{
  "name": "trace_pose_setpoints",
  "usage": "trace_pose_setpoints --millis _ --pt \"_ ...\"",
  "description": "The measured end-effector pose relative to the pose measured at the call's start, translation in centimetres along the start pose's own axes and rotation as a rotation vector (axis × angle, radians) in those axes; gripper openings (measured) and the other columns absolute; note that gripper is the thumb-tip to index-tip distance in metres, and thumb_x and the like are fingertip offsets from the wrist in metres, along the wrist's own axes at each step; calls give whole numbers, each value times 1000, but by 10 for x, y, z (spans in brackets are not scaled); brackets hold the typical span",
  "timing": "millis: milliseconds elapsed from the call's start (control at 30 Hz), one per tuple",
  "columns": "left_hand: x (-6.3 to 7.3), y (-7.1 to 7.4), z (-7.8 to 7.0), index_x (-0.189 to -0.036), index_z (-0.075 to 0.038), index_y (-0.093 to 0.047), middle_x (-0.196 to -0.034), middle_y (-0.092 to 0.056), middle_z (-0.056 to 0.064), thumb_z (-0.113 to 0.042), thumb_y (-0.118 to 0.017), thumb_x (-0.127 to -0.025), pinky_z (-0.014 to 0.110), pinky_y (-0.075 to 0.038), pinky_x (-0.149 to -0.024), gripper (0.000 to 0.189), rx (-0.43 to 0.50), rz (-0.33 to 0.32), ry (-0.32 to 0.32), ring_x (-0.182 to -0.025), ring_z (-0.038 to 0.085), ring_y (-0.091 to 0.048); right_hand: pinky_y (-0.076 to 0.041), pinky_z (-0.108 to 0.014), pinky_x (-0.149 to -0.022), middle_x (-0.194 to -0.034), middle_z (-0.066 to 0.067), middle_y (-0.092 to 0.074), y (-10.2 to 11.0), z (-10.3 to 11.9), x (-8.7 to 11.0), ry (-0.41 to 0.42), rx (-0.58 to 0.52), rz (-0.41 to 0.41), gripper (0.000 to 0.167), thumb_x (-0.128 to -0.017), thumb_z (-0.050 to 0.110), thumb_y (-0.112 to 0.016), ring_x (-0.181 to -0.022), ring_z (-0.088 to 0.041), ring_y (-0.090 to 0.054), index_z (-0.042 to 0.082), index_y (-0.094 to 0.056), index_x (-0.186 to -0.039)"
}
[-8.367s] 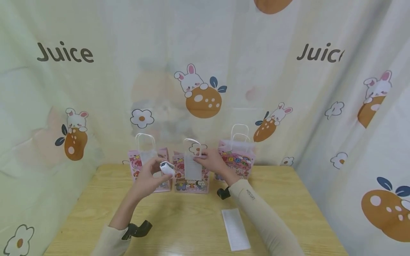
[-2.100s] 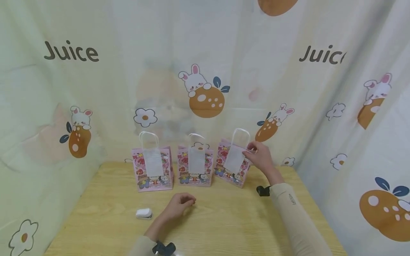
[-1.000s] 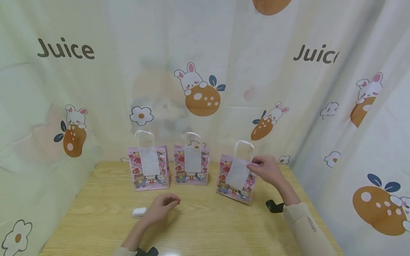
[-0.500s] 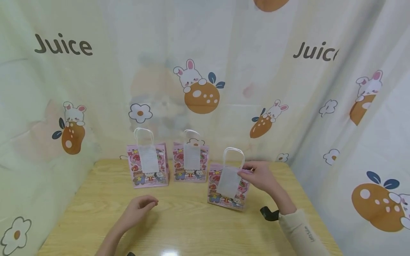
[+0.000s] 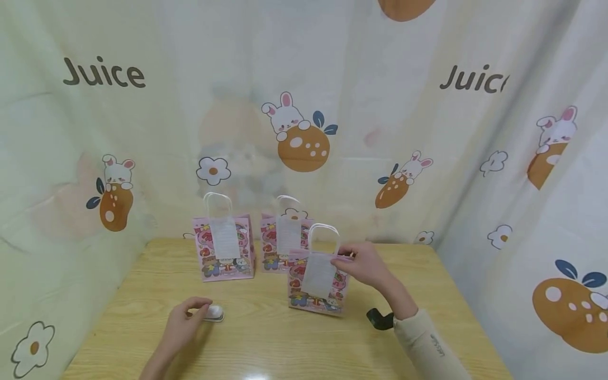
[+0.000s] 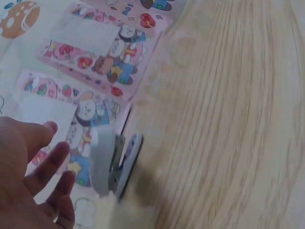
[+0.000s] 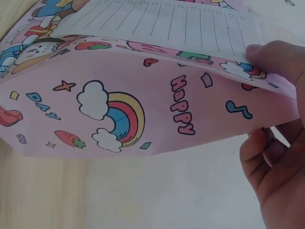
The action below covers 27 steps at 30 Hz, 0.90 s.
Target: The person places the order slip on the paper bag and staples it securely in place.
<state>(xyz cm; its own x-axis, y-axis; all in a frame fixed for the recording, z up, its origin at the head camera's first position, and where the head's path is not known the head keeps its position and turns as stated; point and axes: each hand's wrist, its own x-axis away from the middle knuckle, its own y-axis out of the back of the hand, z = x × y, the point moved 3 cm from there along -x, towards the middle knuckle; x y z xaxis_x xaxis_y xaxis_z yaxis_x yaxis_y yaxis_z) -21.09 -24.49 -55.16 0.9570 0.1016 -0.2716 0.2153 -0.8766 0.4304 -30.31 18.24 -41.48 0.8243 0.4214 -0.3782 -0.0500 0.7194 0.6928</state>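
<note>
My right hand point(image 5: 363, 261) pinches the upper right edge of a pink cartoon paper bag point(image 7: 157, 107), thumb on the front and fingers behind. A white lined paper slip point(image 5: 319, 274) lies against that bag's front, below its white handles. The bag stands slightly tilted, overlapping the middle bag point(image 5: 268, 237) in the head view. My left hand point(image 5: 182, 322) is at the small white stapler point(image 6: 102, 160) on the front left of the table. In the left wrist view its thumb and fingers are spread apart, with nothing between them.
Another pink bag point(image 5: 203, 248) with a white slip point(image 5: 225, 240) on its front stands at the back left. The wooden table point(image 5: 418, 295) meets a printed curtain point(image 5: 361, 105) behind and at both sides.
My right hand has brought its bag from the back right forward and leftward. My left hand, holding the stapler 8.4 s ago, has moved left to it on the table.
</note>
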Motion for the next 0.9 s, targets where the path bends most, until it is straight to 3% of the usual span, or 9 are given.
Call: trace_pose_setpoints --millis 67,167,300,567,800,900 --pt "0 2 4 -105 -6 -70 -112 -66 11 -9 -66 -93 25 -50 -61 13 24 23 16 -81 11 -58 -38 -24 -45 -65 10 -58 -4 4 -3 -14 -19 19 11 -86 19 -75 -52 -7 -43 21 -68 -77" --pt "-1 3 10 -113 -4 -67 -124 -59 17 -12 -68 -92 30 -55 -67 23 56 74 52 -92 25 -61 -40 -25 -47 -67 9 -59 -11 11 -8 -14 -47 38 10 -86 19 -75 -55 -8 -45 19 -68 -78" --pt "-5 -2 19 -119 0 -64 -125 -56 21 -9 -71 -89 40 -52 -88 32 58 129 63 -114 42 -54 -40 -25 -48 -68 7 -59 -21 19 -14 -5 -82 57 10 -86 17 -74 -56 -9 -46 16 -68 -78" --pt "-7 -10 34 -116 6 -64 -111 -63 18 -1 -78 -78 25 -52 -80 41 76 190 110 -94 25 -64 -49 -26 -56 -77 5 -65 -41 28 -22 15 -160 95 11 -87 15 -74 -65 -10 -54 14 -68 -78" --pt "-9 -12 36 -111 -1 -67 -105 -67 6 -12 -80 -78 32 -50 -85 37 -70 237 109 -96 21 -61 -53 -28 -63 -80 4 -66 -54 27 -29 23 -158 101 7 -86 12 -75 -70 -12 -58 13 -69 -81" --pt "-13 -11 33 -109 -1 -66 -103 -67 6 -12 -77 -82 33 -50 -85 31 -53 224 72 -96 22 -62 -54 -28 -66 -80 5 -65 -59 27 -33 34 -152 95 6 -85 12 -76 -72 -12 -59 12 -71 -83"
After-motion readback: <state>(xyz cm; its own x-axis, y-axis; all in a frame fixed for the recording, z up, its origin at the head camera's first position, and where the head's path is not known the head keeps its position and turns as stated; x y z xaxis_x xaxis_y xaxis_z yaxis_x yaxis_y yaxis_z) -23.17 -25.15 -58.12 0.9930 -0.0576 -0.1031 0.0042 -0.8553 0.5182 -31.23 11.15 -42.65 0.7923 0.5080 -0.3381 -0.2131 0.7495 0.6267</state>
